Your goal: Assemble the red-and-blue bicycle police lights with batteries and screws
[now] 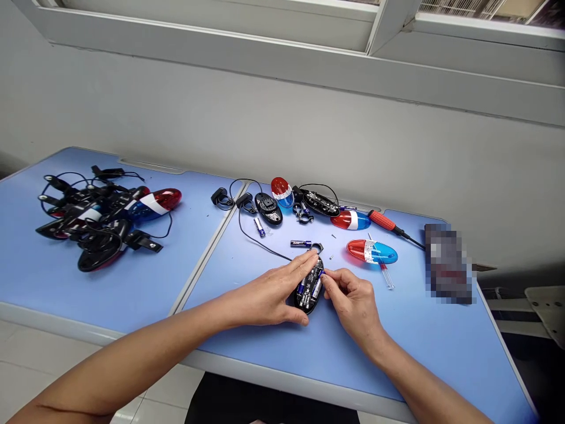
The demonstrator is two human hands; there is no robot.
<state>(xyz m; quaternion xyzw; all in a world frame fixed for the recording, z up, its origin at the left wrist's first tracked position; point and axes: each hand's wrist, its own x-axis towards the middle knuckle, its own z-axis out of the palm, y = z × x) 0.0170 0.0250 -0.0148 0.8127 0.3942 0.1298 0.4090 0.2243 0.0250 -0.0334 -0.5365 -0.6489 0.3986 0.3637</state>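
Observation:
In the head view a black oval light base (305,304) lies open side up on the blue table, its circuit board and battery slots showing. My left hand (267,293) steadies it, with the fingers over its far end and the thumb along its near side. My right hand (353,297) pinches at the end of a blue-and-silver battery (316,287) at the base's right side. Another battery (301,287) sits in the left slot. Just beyond my left fingers are a loose battery (301,244) and a black ring clamp (317,248).
A red-and-blue lens cover (372,252) rests right of my hands, near a red-handled screwdriver (382,221). Behind are another open base (320,203), a closed black housing (268,209) and more covers. Assembled lights (106,218) with cables pile up at left. A blurred dark object (449,264) lies right.

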